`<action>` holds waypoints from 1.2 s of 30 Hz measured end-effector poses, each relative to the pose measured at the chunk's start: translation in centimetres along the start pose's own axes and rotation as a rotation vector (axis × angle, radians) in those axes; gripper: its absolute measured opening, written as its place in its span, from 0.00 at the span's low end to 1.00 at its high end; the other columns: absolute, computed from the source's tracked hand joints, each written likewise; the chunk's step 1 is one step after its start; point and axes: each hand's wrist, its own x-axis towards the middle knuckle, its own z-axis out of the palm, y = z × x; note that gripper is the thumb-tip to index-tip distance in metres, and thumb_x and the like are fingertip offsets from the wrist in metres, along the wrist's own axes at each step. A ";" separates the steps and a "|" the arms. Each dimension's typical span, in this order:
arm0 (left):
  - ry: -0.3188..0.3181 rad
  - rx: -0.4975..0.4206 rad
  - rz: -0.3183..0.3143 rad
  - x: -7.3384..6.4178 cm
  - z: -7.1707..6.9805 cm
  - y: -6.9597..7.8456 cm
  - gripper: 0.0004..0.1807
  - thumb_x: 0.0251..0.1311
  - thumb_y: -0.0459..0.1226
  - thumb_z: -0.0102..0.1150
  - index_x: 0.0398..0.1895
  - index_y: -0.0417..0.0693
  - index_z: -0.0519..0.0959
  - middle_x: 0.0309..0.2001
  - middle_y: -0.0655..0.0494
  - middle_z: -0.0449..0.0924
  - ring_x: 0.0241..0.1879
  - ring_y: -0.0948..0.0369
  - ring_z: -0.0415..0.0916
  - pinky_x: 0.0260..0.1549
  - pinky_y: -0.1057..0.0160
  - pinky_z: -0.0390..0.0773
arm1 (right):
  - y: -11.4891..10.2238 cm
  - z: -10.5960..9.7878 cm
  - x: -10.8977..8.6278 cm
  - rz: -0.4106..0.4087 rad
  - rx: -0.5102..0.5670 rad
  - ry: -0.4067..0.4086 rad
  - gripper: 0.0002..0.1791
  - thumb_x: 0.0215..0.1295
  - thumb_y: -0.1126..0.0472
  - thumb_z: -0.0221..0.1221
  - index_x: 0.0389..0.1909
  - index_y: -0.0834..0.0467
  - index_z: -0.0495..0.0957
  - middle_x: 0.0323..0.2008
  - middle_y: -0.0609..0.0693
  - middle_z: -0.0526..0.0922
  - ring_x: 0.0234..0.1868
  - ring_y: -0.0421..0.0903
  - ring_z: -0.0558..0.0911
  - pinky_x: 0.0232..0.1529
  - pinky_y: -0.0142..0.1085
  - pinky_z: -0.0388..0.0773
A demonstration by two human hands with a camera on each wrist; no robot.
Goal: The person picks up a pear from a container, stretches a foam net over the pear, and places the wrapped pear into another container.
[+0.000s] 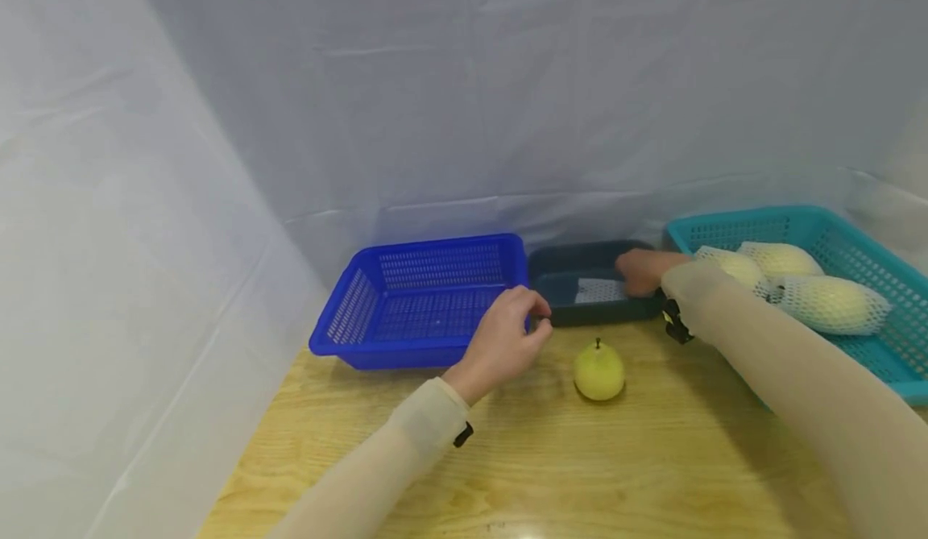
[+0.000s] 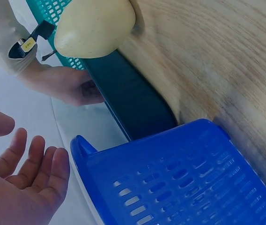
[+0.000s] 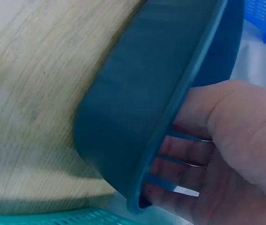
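My right hand [image 1: 641,271] reaches over the rim into a dark teal basin [image 3: 123,112]. Beside its fingers, a piece of white foam netting [image 1: 600,290] lies in the basin. The basin wall hides the right fingertips in the right wrist view, so I cannot tell whether they pinch anything. My left hand [image 1: 507,337] hovers by the right side of a blue basket [image 1: 406,355], fingers loosely bent and holding nothing. In the left wrist view its palm and fingers [image 2: 34,161] show bare. A yellow-green pear [image 1: 598,372], unwrapped and stem up, stands on the wooden table between my arms.
At the right stands a turquoise basket [image 1: 855,237] with several pears [image 1: 834,304] in white foam nets. The dark basin sits between the two baskets. White sheeting [image 1: 464,104] hangs close behind them and along the left side of the wooden table [image 1: 551,474].
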 end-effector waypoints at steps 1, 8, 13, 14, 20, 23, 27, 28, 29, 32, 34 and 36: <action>0.000 -0.001 -0.001 0.0 0.1 0.0 0.05 0.68 0.39 0.55 0.42 0.54 0.79 0.43 0.62 0.77 0.42 0.64 0.72 0.45 0.63 0.76 | 0.1 0.1 0.1 -0.004 -0.001 0.001 0.23 0.66 0.71 0.53 0.62 0.74 0.70 0.58 0.72 0.76 0.56 0.65 0.79 0.48 0.51 0.79; -0.005 -0.021 -0.016 -0.2 0.4 0.1 0.04 0.69 0.40 0.55 0.42 0.55 0.80 0.42 0.63 0.77 0.40 0.64 0.71 0.42 0.64 0.76 | 0.2 -0.2 -0.5 -0.004 -0.028 0.062 0.10 0.68 0.73 0.51 0.34 0.59 0.80 0.31 0.54 0.81 0.28 0.47 0.75 0.27 0.40 0.69; -0.006 -0.035 -0.037 -0.2 0.5 -0.1 0.04 0.69 0.39 0.55 0.41 0.55 0.80 0.42 0.63 0.77 0.39 0.64 0.71 0.41 0.64 0.76 | 0.0 -0.8 -1.4 -0.036 -0.020 0.139 0.12 0.69 0.73 0.48 0.40 0.62 0.81 0.32 0.55 0.82 0.27 0.47 0.73 0.27 0.40 0.69; -0.007 -0.033 -0.039 -0.2 0.5 -0.1 0.04 0.69 0.39 0.55 0.41 0.55 0.80 0.41 0.64 0.77 0.39 0.64 0.71 0.41 0.64 0.76 | -0.1 -0.8 -1.6 -0.037 -0.024 0.158 0.13 0.69 0.72 0.48 0.42 0.63 0.81 0.33 0.55 0.82 0.28 0.46 0.74 0.28 0.40 0.70; -0.010 -0.052 -0.050 -0.2 0.6 -0.2 0.03 0.68 0.39 0.55 0.40 0.55 0.79 0.42 0.63 0.77 0.43 0.62 0.75 0.44 0.62 0.77 | -0.6 -1.2 -2.7 -0.076 -0.022 0.307 0.15 0.73 0.67 0.49 0.53 0.68 0.79 0.43 0.61 0.85 0.38 0.52 0.84 0.40 0.50 0.81; -0.007 -0.076 -0.062 -0.2 0.5 -0.3 0.03 0.68 0.39 0.56 0.40 0.55 0.79 0.42 0.63 0.77 0.45 0.60 0.77 0.46 0.62 0.78 | -1.0 -1.6 -3.6 -0.106 -0.004 0.372 0.16 0.74 0.66 0.49 0.55 0.68 0.78 0.42 0.60 0.84 0.39 0.53 0.84 0.43 0.53 0.81; -0.007 -0.106 -0.075 -0.3 0.3 -0.3 0.03 0.69 0.39 0.55 0.40 0.56 0.79 0.43 0.63 0.77 0.46 0.59 0.78 0.46 0.61 0.78 | -1.6 -2.1 -4.7 -0.127 0.028 0.451 0.15 0.74 0.65 0.50 0.55 0.66 0.77 0.39 0.57 0.84 0.36 0.50 0.83 0.41 0.52 0.80; -0.008 -0.109 -0.076 -0.3 0.3 -0.3 0.03 0.69 0.39 0.55 0.41 0.56 0.79 0.43 0.63 0.77 0.46 0.59 0.78 0.45 0.62 0.78 | -1.7 -2.2 -5.1 -0.132 0.041 0.473 0.16 0.74 0.65 0.49 0.56 0.66 0.77 0.40 0.57 0.84 0.37 0.50 0.83 0.42 0.52 0.80; -0.007 -0.113 -0.074 -0.2 0.2 -0.2 0.03 0.69 0.39 0.55 0.41 0.56 0.79 0.43 0.63 0.77 0.45 0.59 0.78 0.45 0.62 0.78 | -1.9 -2.3 -5.4 -0.137 0.059 0.490 0.16 0.74 0.65 0.50 0.56 0.66 0.77 0.39 0.57 0.84 0.36 0.49 0.83 0.42 0.53 0.80; -0.001 -0.122 -0.069 -0.2 0.1 -0.1 0.04 0.69 0.39 0.54 0.41 0.55 0.79 0.43 0.62 0.77 0.44 0.61 0.77 0.43 0.63 0.78 | -2.4 -2.6 -6.3 -0.152 0.113 0.551 0.15 0.75 0.63 0.50 0.56 0.64 0.77 0.38 0.55 0.84 0.34 0.47 0.81 0.41 0.51 0.79; 0.009 -0.119 -0.065 -0.1 0.1 0.0 0.04 0.68 0.38 0.54 0.41 0.55 0.79 0.42 0.62 0.78 0.42 0.62 0.76 0.42 0.63 0.78 | -2.8 -2.7 -7.0 -0.167 0.153 0.579 0.13 0.76 0.63 0.50 0.54 0.62 0.78 0.35 0.53 0.83 0.30 0.44 0.78 0.37 0.48 0.76; 0.019 -0.125 -0.064 0.0 0.0 0.2 0.05 0.67 0.38 0.54 0.41 0.54 0.79 0.42 0.61 0.78 0.41 0.62 0.75 0.41 0.63 0.77 | -3.3 -2.7 -7.6 -0.190 0.206 0.598 0.10 0.77 0.62 0.49 0.47 0.59 0.79 0.30 0.51 0.79 0.25 0.43 0.73 0.33 0.44 0.73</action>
